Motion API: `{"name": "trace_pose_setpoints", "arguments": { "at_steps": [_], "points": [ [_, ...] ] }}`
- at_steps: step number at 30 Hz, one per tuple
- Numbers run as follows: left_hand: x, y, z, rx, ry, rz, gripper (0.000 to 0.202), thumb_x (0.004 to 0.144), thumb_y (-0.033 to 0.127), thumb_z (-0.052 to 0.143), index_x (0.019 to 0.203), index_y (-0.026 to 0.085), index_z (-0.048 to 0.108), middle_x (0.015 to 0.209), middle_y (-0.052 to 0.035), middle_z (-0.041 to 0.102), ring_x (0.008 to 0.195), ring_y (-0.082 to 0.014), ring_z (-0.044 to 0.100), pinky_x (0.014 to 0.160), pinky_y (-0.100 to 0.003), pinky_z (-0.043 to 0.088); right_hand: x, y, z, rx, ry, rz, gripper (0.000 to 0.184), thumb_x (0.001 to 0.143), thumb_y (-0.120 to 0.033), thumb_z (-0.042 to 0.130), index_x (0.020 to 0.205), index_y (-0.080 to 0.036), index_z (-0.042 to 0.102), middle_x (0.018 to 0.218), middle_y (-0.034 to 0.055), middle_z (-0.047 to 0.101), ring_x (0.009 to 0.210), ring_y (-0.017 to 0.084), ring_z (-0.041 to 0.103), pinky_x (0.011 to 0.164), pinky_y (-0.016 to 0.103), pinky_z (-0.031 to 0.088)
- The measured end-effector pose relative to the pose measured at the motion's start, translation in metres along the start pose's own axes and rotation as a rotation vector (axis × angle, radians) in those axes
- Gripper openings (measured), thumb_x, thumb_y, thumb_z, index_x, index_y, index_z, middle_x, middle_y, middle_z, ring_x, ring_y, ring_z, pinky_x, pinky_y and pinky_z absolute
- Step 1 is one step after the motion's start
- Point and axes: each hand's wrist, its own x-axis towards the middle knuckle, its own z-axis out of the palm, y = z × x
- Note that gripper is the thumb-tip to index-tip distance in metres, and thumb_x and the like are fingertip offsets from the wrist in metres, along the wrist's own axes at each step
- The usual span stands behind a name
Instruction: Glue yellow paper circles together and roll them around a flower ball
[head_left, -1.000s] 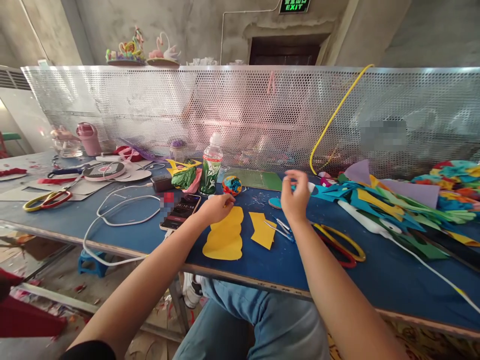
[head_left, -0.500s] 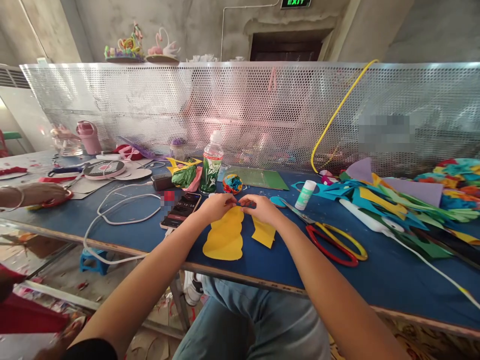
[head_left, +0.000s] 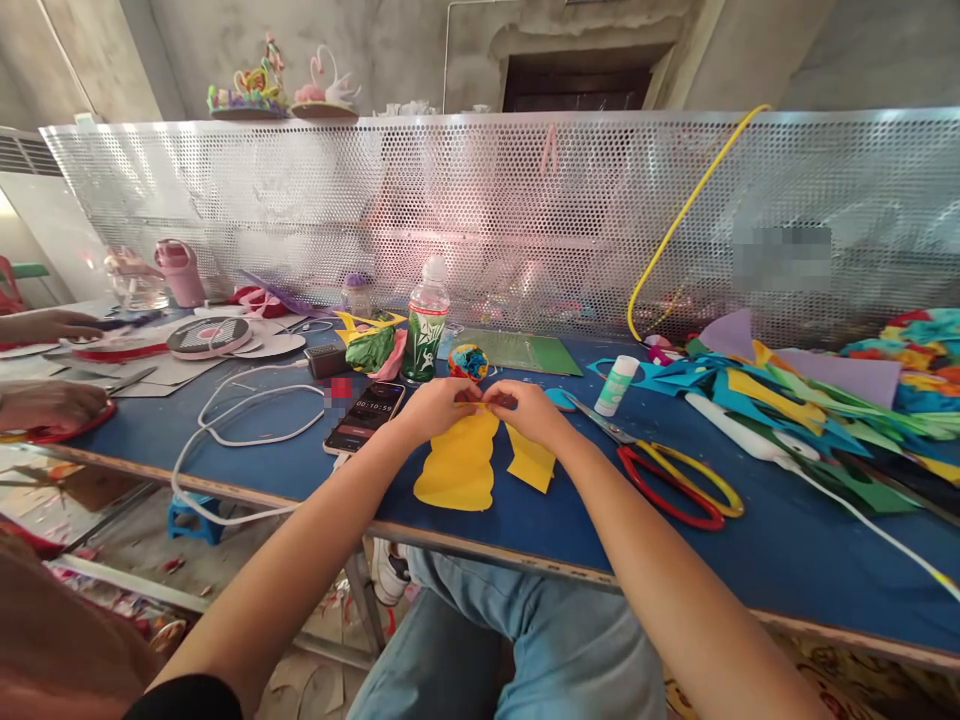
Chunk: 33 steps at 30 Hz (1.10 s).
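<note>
My left hand (head_left: 439, 408) and my right hand (head_left: 529, 410) meet over the blue table (head_left: 750, 560), fingertips pinched together on a small dark red piece (head_left: 491, 399) between them. Under the hands lies a wavy yellow foam sheet (head_left: 459, 468), with a smaller yellow piece (head_left: 531, 462) beside it on the right. A small multicoloured ball (head_left: 467, 362) sits just behind my hands.
Red-and-yellow scissors (head_left: 667, 480) and a glue stick (head_left: 618, 384) lie to the right, before a heap of coloured foam scraps (head_left: 810, 410). A phone (head_left: 366, 416), a white cable (head_left: 225, 440) and a drink bottle (head_left: 425, 322) are on the left. Another person's hands (head_left: 49, 400) work at far left.
My right hand has set down the glue stick and come back to join my left hand at the yellow sheet. The other person's hands have come into view at left.
</note>
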Motion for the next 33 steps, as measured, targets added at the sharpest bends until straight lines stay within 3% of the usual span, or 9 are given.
{"name": "trace_pose_setpoints", "arguments": {
  "at_steps": [5, 11, 15, 18, 21, 23, 26, 29, 33],
  "points": [
    [0.002, -0.004, 0.000, 0.009, 0.107, -0.004, 0.016, 0.080, 0.019, 0.050, 0.086, 0.019, 0.064, 0.091, -0.0024, 0.067, 0.085, -0.0167, 0.061, 0.077, -0.025, 0.044, 0.000, -0.002, 0.000, 0.034, 0.046, 0.009, 0.014, 0.074, -0.025, 0.057, 0.087, -0.021, 0.060, 0.089, 0.0043, 0.062, 0.078, 0.017, 0.055, 0.070, 0.031, 0.043],
    [0.003, -0.004, -0.004, -0.052, 0.480, -0.131, 0.014, 0.080, 0.018, 0.048, 0.087, 0.020, 0.060, 0.089, -0.0024, 0.067, 0.081, -0.0168, 0.062, 0.071, -0.026, 0.045, -0.002, 0.002, 0.004, 0.191, 0.034, 0.252, 0.056, 0.068, -0.047, 0.065, 0.112, -0.021, 0.045, 0.109, 0.0100, 0.055, 0.089, 0.019, 0.056, 0.075, 0.034, 0.047],
    [0.004, -0.009, -0.007, -0.067, 0.712, -0.184, 0.011, 0.081, 0.019, 0.049, 0.085, 0.020, 0.058, 0.086, -0.0027, 0.066, 0.079, -0.0169, 0.061, 0.069, -0.026, 0.045, -0.001, -0.001, 0.002, 0.285, 0.033, 0.283, 0.051, 0.070, -0.047, 0.063, 0.111, -0.022, 0.045, 0.103, 0.0084, 0.058, 0.091, 0.019, 0.057, 0.078, 0.034, 0.047],
    [0.006, -0.015, -0.009, -0.128, 0.825, -0.190, 0.010, 0.081, 0.018, 0.048, 0.085, 0.019, 0.057, 0.087, -0.0036, 0.065, 0.083, -0.0168, 0.060, 0.073, -0.027, 0.044, 0.000, 0.000, -0.003, 0.343, 0.049, 0.302, 0.034, 0.083, -0.045, 0.045, 0.109, -0.023, 0.046, 0.096, 0.0072, 0.061, 0.085, 0.019, 0.060, 0.074, 0.036, 0.047],
    [0.008, -0.018, -0.010, -0.189, 0.873, -0.200, 0.010, 0.081, 0.017, 0.048, 0.086, 0.019, 0.056, 0.087, -0.0032, 0.065, 0.079, -0.0152, 0.060, 0.070, -0.026, 0.044, -0.001, 0.006, -0.009, 0.245, 0.087, 0.250, 0.030, 0.084, -0.030, 0.043, 0.113, -0.024, 0.046, 0.097, 0.0067, 0.061, 0.081, 0.018, 0.059, 0.074, 0.037, 0.047],
    [0.008, -0.018, -0.011, -0.202, 0.890, -0.205, 0.010, 0.081, 0.018, 0.048, 0.086, 0.020, 0.056, 0.087, -0.0026, 0.064, 0.077, -0.0145, 0.059, 0.069, -0.025, 0.044, -0.002, 0.010, -0.013, 0.115, 0.085, 0.169, 0.041, 0.075, -0.022, 0.054, 0.115, -0.025, 0.047, 0.107, 0.0074, 0.057, 0.089, 0.019, 0.057, 0.076, 0.037, 0.047],
    [0.008, -0.017, -0.012, -0.217, 0.924, -0.237, 0.009, 0.080, 0.019, 0.050, 0.084, 0.020, 0.057, 0.086, -0.0024, 0.065, 0.076, -0.0144, 0.060, 0.068, -0.025, 0.044, -0.004, 0.007, -0.018, 0.037, 0.072, 0.007, 0.048, 0.070, -0.022, 0.062, 0.116, -0.029, 0.050, 0.123, 0.0067, 0.046, 0.106, 0.021, 0.050, 0.081, 0.037, 0.046],
    [0.008, -0.017, -0.014, -0.274, 0.949, -0.275, 0.007, 0.079, 0.019, 0.052, 0.082, 0.019, 0.057, 0.085, -0.0031, 0.066, 0.078, -0.0151, 0.062, 0.067, -0.025, 0.045, -0.004, -0.003, -0.022, -0.016, 0.068, -0.142, 0.034, 0.073, -0.021, 0.061, 0.106, -0.031, 0.059, 0.126, 0.0035, 0.044, 0.118, 0.021, 0.043, 0.094, 0.041, 0.039],
    [0.009, -0.017, -0.015, -0.317, 0.961, -0.295, 0.005, 0.076, 0.018, 0.055, 0.080, 0.018, 0.057, 0.083, -0.0038, 0.066, 0.080, -0.0163, 0.063, 0.068, -0.025, 0.046, -0.004, -0.013, -0.023, -0.105, 0.025, -0.219, 0.009, 0.072, -0.023, 0.065, 0.078, -0.029, 0.068, 0.122, 0.0009, 0.052, 0.119, 0.022, 0.041, 0.102, 0.045, 0.029]
  ]
}}
